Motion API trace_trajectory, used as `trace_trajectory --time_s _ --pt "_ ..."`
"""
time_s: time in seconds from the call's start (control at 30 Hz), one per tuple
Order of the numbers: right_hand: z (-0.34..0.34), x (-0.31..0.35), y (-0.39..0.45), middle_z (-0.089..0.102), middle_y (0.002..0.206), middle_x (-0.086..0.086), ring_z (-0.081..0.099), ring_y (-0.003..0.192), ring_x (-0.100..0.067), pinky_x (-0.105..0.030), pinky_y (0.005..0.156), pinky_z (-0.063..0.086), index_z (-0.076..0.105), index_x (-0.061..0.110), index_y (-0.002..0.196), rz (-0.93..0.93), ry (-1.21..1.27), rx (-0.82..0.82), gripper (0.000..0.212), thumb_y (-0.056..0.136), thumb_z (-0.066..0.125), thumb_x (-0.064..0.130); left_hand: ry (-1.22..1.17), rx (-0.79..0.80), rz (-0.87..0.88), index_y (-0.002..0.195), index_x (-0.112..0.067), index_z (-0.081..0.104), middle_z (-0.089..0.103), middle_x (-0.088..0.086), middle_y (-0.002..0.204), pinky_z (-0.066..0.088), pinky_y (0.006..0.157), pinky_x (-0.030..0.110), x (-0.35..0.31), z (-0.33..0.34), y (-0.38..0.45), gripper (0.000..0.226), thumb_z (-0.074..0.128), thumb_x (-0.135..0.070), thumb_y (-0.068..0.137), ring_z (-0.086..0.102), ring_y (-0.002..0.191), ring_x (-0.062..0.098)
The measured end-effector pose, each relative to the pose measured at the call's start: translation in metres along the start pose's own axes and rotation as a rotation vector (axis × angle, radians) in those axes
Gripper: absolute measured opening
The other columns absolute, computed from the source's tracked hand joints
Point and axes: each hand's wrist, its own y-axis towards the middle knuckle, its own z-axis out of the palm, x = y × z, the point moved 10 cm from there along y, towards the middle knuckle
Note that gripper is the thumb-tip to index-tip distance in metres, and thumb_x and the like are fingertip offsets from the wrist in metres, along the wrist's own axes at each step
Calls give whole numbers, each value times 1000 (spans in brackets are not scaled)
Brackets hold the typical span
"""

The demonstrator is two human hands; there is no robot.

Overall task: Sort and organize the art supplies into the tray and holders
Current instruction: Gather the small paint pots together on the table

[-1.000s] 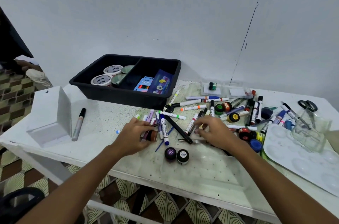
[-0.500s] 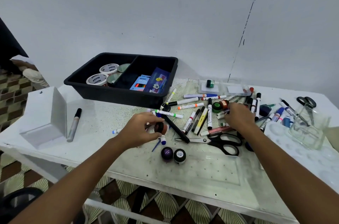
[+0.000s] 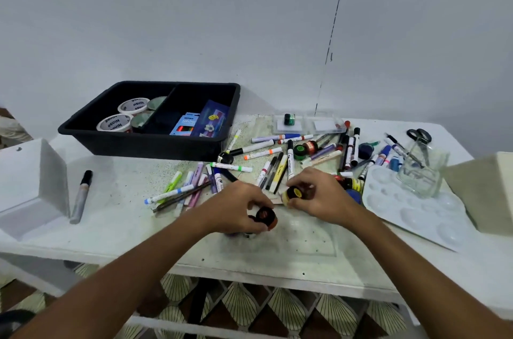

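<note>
1. Paint jars sit in both hands at the near middle of the white table (image 3: pixel 111 227): the left hand (image 3: pixel 236 211) curls its fingers round a small orange jar with a black lid (image 3: pixel 267 217), and the right hand (image 3: pixel 319 194) pinches a yellow-labelled jar (image 3: pixel 293 194).
2. Both jars are held just above the table top, close together, in front of the scattered markers (image 3: pixel 277 169).
3. Black tray (image 3: pixel 155 141) stands at the far left; its left compartment holds tape rolls (image 3: pixel 122 118), its right compartment flat packets (image 3: pixel 200 122).
4. To the right lie a white palette (image 3: pixel 410 214) and a glass holder (image 3: pixel 422 172) with scissors (image 3: pixel 419 134) standing in it.
5. One grey marker (image 3: pixel 81 197) lies apart at the left, beside a white box (image 3: pixel 30 186).
</note>
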Motion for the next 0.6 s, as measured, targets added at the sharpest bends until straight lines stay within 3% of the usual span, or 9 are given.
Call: trace_trajectory --time_s 0.07,0.13,0.2,0.27,0.33,0.43,0.6 --pt "12 4 -10 59 93 0 58 86 -14 -34 80 50 71 16 106 -36 17 107 35 73 81 22 20 25 19 107 -18 72 65 -7 91 39 64 13 -5 8 0 40 76 -35 71 54 74 4" --pt "22 5 -19 58 92 7 56 84 -3 -22 75 47 69 16 112 -33 18 180 40 74 81 23 31 32 20 105 -18 73 66 -1 94 46 66 23 -6 14 -2 41 73 -37 69 59 78 12" --pt "31 2 -25 55 92 15 52 79 6 -9 67 39 66 16 116 -18 -9 195 44 75 80 22 62 21 16 104 -17 74 64 1 94 46 67 27 -7 19 -3 40 73 -35 69 59 80 15" --pt "39 -2 -29 54 98 14 51 83 5 -6 66 36 65 18 119 -20 -60 198 45 76 78 23 96 15 26 103 -17 74 62 3 92 43 65 26 -9 23 -2 35 74 -31 71 57 80 17" --pt "46 -3 -31 54 107 9 49 95 -3 -9 75 37 64 18 120 -41 -127 195 44 78 76 26 107 17 31 102 -16 74 60 4 90 39 65 25 -10 28 -1 31 74 -28 74 55 80 16" --pt "52 -2 -32 56 115 1 47 109 -13 -28 89 40 64 17 120 -56 -192 189 42 81 73 27 89 -7 8 100 -14 71 62 2 90 43 67 26 -6 28 -1 32 75 -24 71 55 79 15" --pt "54 -2 -32 54 117 2 43 112 -13 -30 91 39 65 20 120 -56 -229 174 38 84 71 29 100 -1 26 101 -11 72 63 4 94 42 71 24 -8 27 0 30 75 -19 72 55 86 17"
